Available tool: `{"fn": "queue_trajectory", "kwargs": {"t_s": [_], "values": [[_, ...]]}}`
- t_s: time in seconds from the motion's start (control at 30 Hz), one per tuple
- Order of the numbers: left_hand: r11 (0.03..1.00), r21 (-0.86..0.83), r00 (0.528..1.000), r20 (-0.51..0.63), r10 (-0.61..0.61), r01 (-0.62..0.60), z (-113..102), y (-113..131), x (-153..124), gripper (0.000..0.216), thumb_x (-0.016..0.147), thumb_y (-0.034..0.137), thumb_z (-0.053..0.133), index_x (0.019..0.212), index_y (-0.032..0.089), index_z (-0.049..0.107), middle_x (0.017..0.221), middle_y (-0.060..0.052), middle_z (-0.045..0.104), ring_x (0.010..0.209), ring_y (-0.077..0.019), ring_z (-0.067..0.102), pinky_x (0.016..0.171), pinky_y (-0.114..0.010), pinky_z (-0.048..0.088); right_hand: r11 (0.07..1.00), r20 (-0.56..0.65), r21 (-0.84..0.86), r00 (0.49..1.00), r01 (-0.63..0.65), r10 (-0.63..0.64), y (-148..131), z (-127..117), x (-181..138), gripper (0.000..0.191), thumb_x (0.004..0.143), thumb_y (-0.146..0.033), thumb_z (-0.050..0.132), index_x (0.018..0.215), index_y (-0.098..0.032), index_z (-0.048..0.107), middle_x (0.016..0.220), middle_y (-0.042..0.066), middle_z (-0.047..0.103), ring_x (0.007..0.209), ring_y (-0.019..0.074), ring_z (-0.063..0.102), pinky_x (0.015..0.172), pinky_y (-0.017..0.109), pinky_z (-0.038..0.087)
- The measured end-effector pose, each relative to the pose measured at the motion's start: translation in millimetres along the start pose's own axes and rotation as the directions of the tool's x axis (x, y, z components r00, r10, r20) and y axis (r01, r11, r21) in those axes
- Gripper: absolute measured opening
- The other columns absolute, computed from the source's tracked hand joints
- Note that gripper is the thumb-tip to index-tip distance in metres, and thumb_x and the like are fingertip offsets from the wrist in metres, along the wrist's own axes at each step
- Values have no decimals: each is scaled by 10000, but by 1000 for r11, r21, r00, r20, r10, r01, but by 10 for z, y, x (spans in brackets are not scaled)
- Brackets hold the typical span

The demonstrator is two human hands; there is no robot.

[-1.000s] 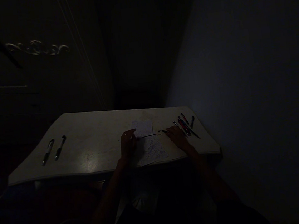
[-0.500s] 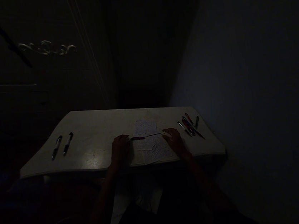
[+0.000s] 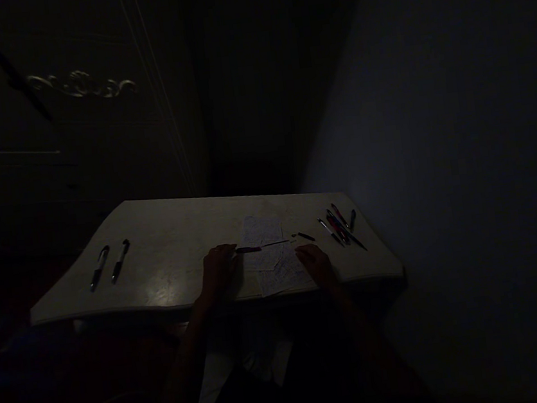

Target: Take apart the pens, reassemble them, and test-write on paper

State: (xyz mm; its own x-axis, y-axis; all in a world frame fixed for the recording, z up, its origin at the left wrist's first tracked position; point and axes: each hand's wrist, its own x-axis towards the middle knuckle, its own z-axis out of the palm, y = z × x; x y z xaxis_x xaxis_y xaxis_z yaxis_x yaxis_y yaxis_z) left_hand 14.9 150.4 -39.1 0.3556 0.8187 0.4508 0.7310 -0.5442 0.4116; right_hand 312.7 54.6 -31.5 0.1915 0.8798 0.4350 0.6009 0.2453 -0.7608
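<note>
A dark pen barrel (image 3: 249, 249) lies over the sheets of paper, a thin refill (image 3: 276, 243) in line with its right end. My left hand (image 3: 217, 271) is at the barrel's left end, its fingertips closed on that end. Just below the loose parts, my right hand (image 3: 316, 264) has its fingers slightly apart, and nothing shows between them. Beyond its fingertips lie a short dark pen piece (image 3: 306, 236) and a tiny dark part (image 3: 293, 235). Dim light hides the finer detail of my fingers.
Several pens (image 3: 338, 229) lie in a loose pile at the table's right. Two black-and-white pens (image 3: 120, 262) (image 3: 99, 268) lie at the left. Written paper sheets (image 3: 261, 229) overlap mid-table. A wall (image 3: 412, 146) stands along the right of the white table (image 3: 179, 224).
My right hand has drawn back toward me, off the short dark pen piece and tiny part, which now show on the table. My left hand has shifted slightly right.
</note>
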Motion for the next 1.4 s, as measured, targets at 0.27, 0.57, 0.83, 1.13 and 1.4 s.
{"fn": "queue_trajectory", "kwargs": {"t_s": [0.27, 0.57, 0.83, 1.13, 1.4], "values": [[993, -48, 988, 109, 109, -104, 76, 262, 231, 240, 874, 267, 605, 1085, 260, 721, 1131, -85, 659, 1039, -242, 593, 870, -359, 481, 979, 133, -161, 986, 124, -103, -59, 62, 291, 181, 894, -315, 594, 1009, -215, 692, 1022, 86, 655, 1035, 234, 572, 935, 406, 460], [983, -111, 982, 108, 158, -146, -53, 298, 246, 191, 863, 233, 612, 977, 261, 764, 975, -72, 690, 922, -212, 612, 819, -327, 464, 843, 403, -395, 893, 366, -199, -160, 326, 699, 83, 844, -209, 692, 917, -194, 727, 989, 78, 625, 951, 216, 533, 854, 354, 412], [995, 8, 993, 59, 102, -103, -10, 168, 266, 207, 870, 267, 591, 996, 224, 750, 1075, -99, 686, 995, -258, 610, 842, -376, 485, 804, 460, -453, 874, 385, -159, -101, 386, 777, 22, 837, -188, 705, 859, -186, 710, 944, 59, 645, 935, 204, 536, 797, 326, 359], [994, 71, 994, 72, 77, -83, 227, 456, 546, 209, 861, 288, 614, 1013, 214, 735, 1184, -101, 651, 1098, -289, 565, 890, -419, 450, 772, 411, -492, 889, 403, -202, -200, 230, 768, 50, 887, -151, 632, 892, -180, 672, 957, 60, 668, 940, 198, 543, 802, 328, 313], [988, 115, 986, 147, 83, -101, 342, 546, 616, 180, 878, 192, 551, 917, 172, 726, 1124, -114, 669, 1069, -278, 572, 875, -399, 436, 754, 346, -545, 918, 367, -197, -110, 49, 730, 156, 962, -172, 513, 940, -196, 665, 931, 56, 705, 906, 192, 575, 834, 354, 267]]}}
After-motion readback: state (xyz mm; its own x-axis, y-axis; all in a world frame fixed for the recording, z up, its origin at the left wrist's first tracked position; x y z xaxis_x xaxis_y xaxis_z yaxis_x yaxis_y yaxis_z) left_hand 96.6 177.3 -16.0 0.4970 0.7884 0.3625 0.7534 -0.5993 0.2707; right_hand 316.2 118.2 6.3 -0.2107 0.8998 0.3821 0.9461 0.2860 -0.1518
